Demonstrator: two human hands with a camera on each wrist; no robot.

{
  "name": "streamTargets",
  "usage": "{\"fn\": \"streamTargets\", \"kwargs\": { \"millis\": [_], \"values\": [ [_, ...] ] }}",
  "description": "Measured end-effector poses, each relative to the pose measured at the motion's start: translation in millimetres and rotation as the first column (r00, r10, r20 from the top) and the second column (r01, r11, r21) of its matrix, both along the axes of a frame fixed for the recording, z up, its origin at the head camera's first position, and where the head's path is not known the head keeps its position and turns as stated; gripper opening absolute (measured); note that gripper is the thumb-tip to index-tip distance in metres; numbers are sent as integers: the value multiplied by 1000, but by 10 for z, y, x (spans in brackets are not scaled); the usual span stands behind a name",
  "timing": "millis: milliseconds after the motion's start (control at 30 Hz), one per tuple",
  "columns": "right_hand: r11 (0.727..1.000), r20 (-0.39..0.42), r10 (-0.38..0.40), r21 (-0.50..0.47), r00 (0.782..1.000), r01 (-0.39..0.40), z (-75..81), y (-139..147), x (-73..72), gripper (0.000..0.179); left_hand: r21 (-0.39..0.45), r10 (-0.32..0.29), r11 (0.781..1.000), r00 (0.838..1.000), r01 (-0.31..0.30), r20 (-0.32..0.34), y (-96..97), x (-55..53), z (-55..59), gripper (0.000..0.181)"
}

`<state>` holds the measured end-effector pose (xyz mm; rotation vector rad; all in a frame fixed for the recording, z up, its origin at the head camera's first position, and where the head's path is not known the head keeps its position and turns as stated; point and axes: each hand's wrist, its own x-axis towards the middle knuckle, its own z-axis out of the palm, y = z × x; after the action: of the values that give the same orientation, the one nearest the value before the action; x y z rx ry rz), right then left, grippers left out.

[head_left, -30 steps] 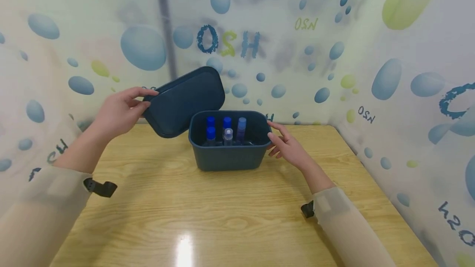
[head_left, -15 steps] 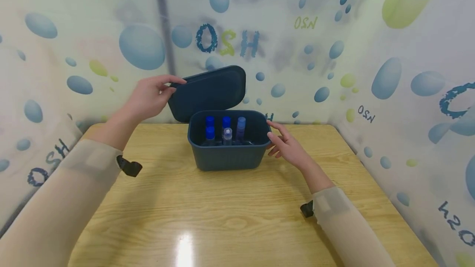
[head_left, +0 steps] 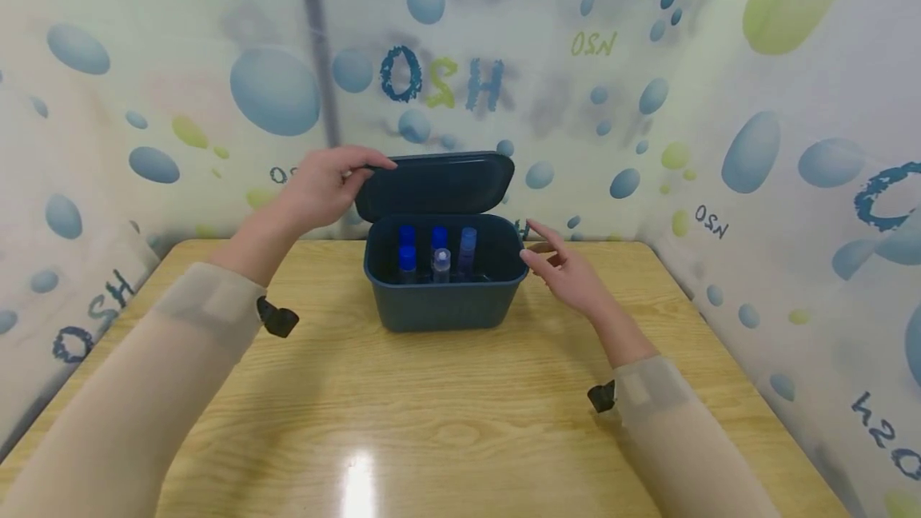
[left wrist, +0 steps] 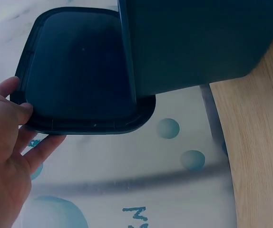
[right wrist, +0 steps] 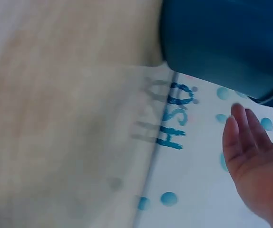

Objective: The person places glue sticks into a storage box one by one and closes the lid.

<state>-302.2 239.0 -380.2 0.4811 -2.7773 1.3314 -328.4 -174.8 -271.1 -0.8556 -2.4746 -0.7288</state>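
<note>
A dark blue lid (head_left: 435, 184) tilts above the back rim of a matching storage bin (head_left: 444, 308). My left hand (head_left: 327, 186) pinches the lid by its left end; in the left wrist view the thumb lies on the lid (left wrist: 79, 71) and fingers reach under its edge. Inside the bin stand several small bottles (head_left: 441, 262), most with blue caps and one with a clear cap. At the bin's right end my right hand (head_left: 568, 270) has its fingers loosely extended, the thumb right at the rim. The right wrist view shows that hand (right wrist: 260, 161) beside the bin wall (right wrist: 222, 42).
The bin stands on a light wood table (head_left: 446, 406) near its back edge. A patterned curtain (head_left: 547, 102) hangs close behind and on both sides. Each wrist wears a black strap (head_left: 277, 318).
My left hand has carried the lid rightward from beside the bin to behind and above it, levelling it out. The right fingers have lifted slightly off the bin's right end.
</note>
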Motion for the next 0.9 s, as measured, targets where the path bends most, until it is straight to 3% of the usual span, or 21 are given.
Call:
{"fn": "streamTargets", "kwargs": {
  "millis": [233, 467, 733, 900],
  "values": [
    [998, -163, -57, -48, 985, 50, 349, -89, -114, 65, -20, -110, 994, 988, 109, -110, 81, -23, -20, 33],
    [1000, -197, -21, -19, 980, 18, 686, -239, -283, 63, -46, -158, 987, 978, 153, -134, 108, 10, -47, 33],
    [1000, -181, -2, -4, 983, 1, 748, -321, -357, 51, -78, -153, 986, 983, 146, -96, 117, 72, -57, 35],
    [999, -158, -27, 22, 987, 31, 713, -312, -354, 45, -87, -182, 981, 976, 172, -122, 129, 67, -105, 36]
  ]
}}
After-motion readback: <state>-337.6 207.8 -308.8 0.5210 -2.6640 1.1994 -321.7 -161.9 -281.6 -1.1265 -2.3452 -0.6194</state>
